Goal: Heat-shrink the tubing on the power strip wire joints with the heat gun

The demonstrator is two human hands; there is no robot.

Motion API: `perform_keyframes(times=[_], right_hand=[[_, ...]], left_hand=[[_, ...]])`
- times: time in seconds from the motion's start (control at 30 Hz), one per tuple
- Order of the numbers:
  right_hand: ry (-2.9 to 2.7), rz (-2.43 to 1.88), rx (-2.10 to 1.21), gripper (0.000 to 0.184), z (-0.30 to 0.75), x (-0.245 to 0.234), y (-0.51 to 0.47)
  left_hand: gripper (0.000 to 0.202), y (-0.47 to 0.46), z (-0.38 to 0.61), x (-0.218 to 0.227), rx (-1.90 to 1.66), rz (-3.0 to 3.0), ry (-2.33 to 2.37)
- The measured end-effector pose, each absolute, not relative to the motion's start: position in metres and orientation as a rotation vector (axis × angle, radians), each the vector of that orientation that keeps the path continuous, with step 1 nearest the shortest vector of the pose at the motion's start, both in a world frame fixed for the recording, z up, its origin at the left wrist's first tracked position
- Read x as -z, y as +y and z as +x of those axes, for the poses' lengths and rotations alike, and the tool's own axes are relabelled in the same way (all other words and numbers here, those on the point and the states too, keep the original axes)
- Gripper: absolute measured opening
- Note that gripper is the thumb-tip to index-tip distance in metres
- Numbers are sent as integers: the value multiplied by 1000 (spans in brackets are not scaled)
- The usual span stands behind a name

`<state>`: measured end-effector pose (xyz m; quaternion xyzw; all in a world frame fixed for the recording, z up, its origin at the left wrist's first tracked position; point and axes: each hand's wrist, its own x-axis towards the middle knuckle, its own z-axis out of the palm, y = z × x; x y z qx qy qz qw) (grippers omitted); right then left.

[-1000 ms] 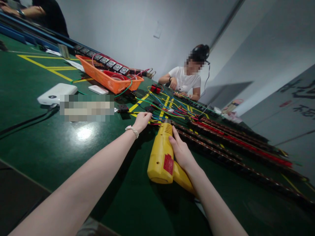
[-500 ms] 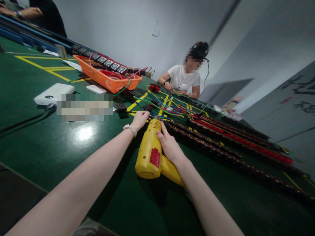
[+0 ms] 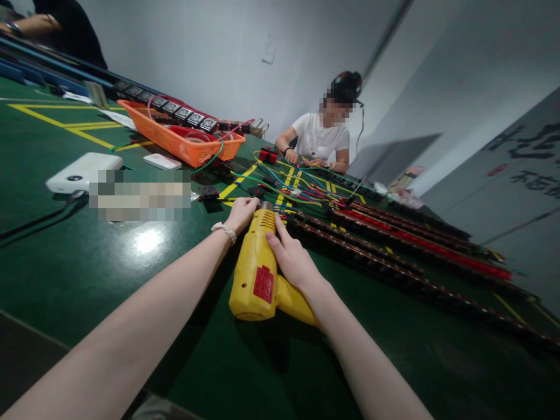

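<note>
A yellow heat gun [image 3: 256, 268] with a red label tilts over the green table, its metal nozzle pointing away from me. My right hand [image 3: 293, 256] holds it by the body, thumb and fingers along its right side; the handle runs under my wrist. Just left of the nozzle, my left hand [image 3: 242, 214] is closed in a pinch on a thin wire, whose held part my fingers hide. A black connector [image 3: 209, 193] lies left of that hand. Beyond the nozzle spread many coloured wires [image 3: 306, 189], joined to long dark strips [image 3: 363, 248] at the right.
An orange basket [image 3: 175, 139] of wires and parts stands at the back left. Nearer are a white power bank [image 3: 83, 173] with a black cable and a small white case [image 3: 162, 161]. A co-worker [image 3: 326, 137] sits across the table; another person [image 3: 74, 35] is far left.
The whole view has shifted slightly, so things sit a little further left. Both hands keep their holds, and the heat gun stays by the left hand.
</note>
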<state>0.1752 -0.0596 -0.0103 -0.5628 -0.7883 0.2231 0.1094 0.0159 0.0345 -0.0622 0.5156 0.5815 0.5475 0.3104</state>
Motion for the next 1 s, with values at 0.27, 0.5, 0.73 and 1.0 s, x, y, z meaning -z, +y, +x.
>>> perform_keyframes(times=[0.27,0.5,0.73,1.0], right_hand=[[-2284,-1642,-726,79,176,14,-56],[-2219,-1660,-753,78,191,15,-56],[-2124,-1689,-709,74,220,14,-59],[-2093,-1736,-676,75,223,8,-67]], left_hand=[[33,33,15,63,-1439,1421,1563],[33,36,16,66,-1481,1436,1562],[31,34,17,64,-1502,1420,1545],[31,35,17,66,-1540,1427,1523]])
